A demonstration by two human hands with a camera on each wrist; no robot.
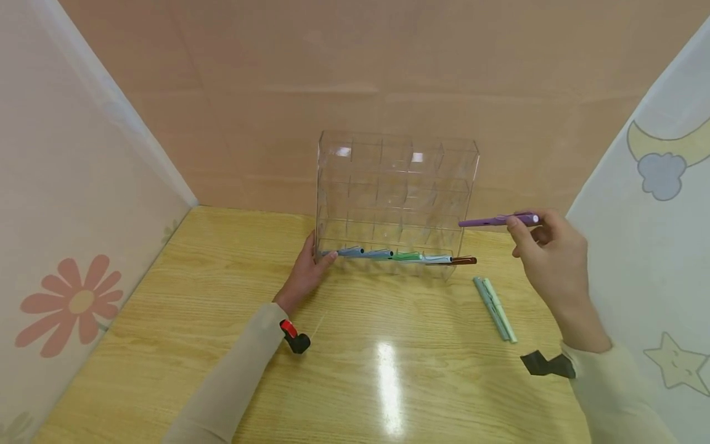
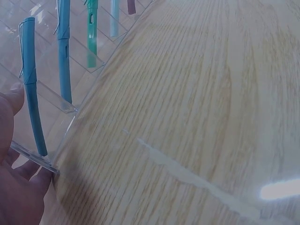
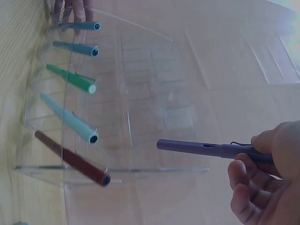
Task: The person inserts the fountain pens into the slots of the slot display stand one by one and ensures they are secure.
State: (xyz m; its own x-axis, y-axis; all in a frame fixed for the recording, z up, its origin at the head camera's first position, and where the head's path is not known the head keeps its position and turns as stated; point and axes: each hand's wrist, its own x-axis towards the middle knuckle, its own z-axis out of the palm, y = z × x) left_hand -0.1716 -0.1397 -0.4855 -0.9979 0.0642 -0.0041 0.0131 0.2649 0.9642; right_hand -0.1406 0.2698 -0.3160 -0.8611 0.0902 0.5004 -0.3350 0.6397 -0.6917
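A clear plastic pen rack [image 1: 395, 172] with rows of compartments stands at the back of the table. My left hand [image 1: 304, 271] grips its lower left side, the thumb in front and other fingers around the side wall. Along the bottom row lie a blue pen [image 2: 30, 89], a second blue pen [image 2: 64, 56], a green pen [image 3: 70, 78], a light blue pen [image 3: 69, 118] and a dark red pen [image 3: 75, 161]. To the right of the rack, my right hand [image 1: 557, 265] pinches a purple pen [image 1: 490, 221] between thumb and fingers, its free end pointing left at the rack's right edge.
On the wooden table [image 1: 222, 314], right of the rack, a grey-green pen [image 1: 490, 308] and a pale green pen [image 1: 501, 311] lie side by side. An orange-pink cloth [image 1: 277, 111] hangs behind, with patterned white cloths [image 1: 616, 259] on both sides.
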